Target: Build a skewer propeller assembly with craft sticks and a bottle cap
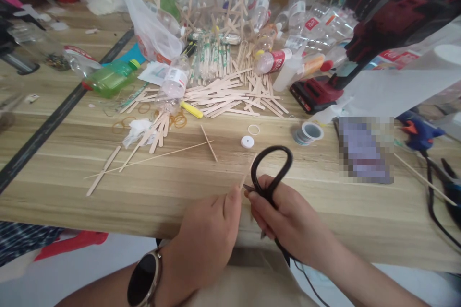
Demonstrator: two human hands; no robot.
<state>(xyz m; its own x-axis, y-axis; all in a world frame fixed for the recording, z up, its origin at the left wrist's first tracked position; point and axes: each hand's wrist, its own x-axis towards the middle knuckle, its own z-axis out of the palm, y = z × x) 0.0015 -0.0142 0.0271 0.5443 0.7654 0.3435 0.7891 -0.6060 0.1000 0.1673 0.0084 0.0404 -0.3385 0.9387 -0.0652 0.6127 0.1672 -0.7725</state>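
At the table's front edge my left hand (pixel 212 223) is closed around a thin wooden craft stick (pixel 248 171), whose upper end points up and away from me. My right hand (pixel 288 216) grips a pair of black-handled scissors (pixel 288 162) around the blades, one loop sticking up. A dark metal tip of the scissors lies against or very near the stick; whether it touches I cannot tell. Just beyond my hands lie a white round cap (pixel 247 142) and a pale ring (pixel 254 129). A short stick (pixel 209 143) crosses a long thin skewer (pixel 169 153) on the table.
A heap of craft sticks (pixel 230 96) spreads across the middle, with plastic bottles (pixel 173 81) around it. To the right are a wire spool (pixel 309 133), a red-black cordless power tool (pixel 360 48) and a blue glue gun (pixel 419 129). A green bottle (pixel 113 78) lies left.
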